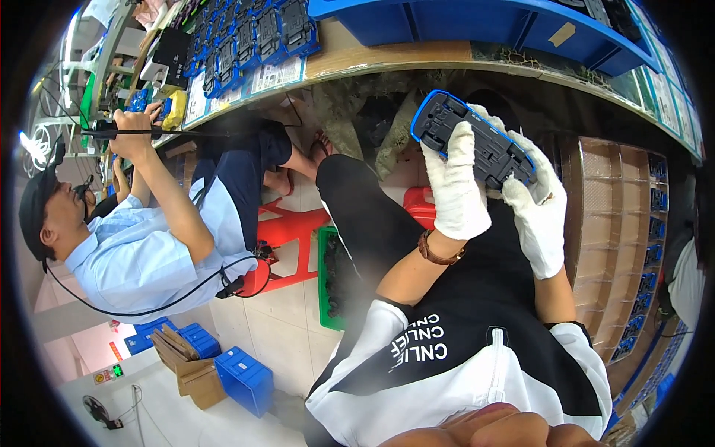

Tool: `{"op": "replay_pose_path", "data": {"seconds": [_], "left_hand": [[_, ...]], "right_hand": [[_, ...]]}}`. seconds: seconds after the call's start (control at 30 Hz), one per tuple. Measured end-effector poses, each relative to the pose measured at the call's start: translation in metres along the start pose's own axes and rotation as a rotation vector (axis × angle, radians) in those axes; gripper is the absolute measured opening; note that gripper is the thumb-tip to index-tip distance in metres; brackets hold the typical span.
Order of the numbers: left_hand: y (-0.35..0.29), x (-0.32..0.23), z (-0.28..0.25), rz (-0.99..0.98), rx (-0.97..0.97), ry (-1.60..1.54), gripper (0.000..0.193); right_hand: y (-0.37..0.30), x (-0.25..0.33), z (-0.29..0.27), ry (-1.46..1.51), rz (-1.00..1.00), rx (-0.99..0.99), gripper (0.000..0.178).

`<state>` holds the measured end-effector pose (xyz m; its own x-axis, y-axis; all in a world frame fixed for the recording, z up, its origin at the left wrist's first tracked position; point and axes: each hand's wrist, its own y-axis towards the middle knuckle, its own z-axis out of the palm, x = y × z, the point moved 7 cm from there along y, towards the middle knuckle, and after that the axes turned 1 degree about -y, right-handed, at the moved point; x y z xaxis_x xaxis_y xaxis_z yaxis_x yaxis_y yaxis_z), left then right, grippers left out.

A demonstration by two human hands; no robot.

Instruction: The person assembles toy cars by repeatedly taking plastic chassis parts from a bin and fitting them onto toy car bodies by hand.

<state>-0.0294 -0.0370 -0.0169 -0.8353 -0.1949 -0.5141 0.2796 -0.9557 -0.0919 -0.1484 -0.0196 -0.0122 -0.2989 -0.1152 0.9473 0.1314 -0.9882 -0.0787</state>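
A toy car point(477, 141) with a blue rim and a black underside faces me, bottom up, above my lap. Both my hands wear white knitted gloves. My left hand point(456, 186) grips the car along its near left side, fingers closed over the edge. On the car's right end, my right hand point(538, 201) is closed, thumb at the near corner and fingers wrapped behind. The car's blue top is turned away and mostly hidden.
Rows of similar toy cars point(257, 37) lie on the workbench point(387, 59), beside a large blue bin point(462, 26). A divided carton point(603, 223) holding cars stands at right. At left, a co-worker point(149, 253) sits by a red stool point(290, 231); a green crate point(328, 298) is between us.
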Motion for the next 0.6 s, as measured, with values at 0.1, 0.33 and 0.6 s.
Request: {"op": "replay_pose_path", "data": {"seconds": [0.1,0.33,0.6], "left_hand": [[0.0,0.002,-0.005,0.051,-0.055,0.041,0.028],[0.001,0.001,-0.011,0.074,-0.153,0.105,0.035],[0.001,-0.014,-0.014,0.107,-0.166,0.084,0.027]], "right_hand": [[0.002,-0.009,-0.002,-0.006,0.0,-0.015,0.069],[0.001,-0.017,0.003,0.044,-0.004,-0.018,0.066],[0.004,-0.019,0.009,0.146,0.067,-0.004,0.065]]}}
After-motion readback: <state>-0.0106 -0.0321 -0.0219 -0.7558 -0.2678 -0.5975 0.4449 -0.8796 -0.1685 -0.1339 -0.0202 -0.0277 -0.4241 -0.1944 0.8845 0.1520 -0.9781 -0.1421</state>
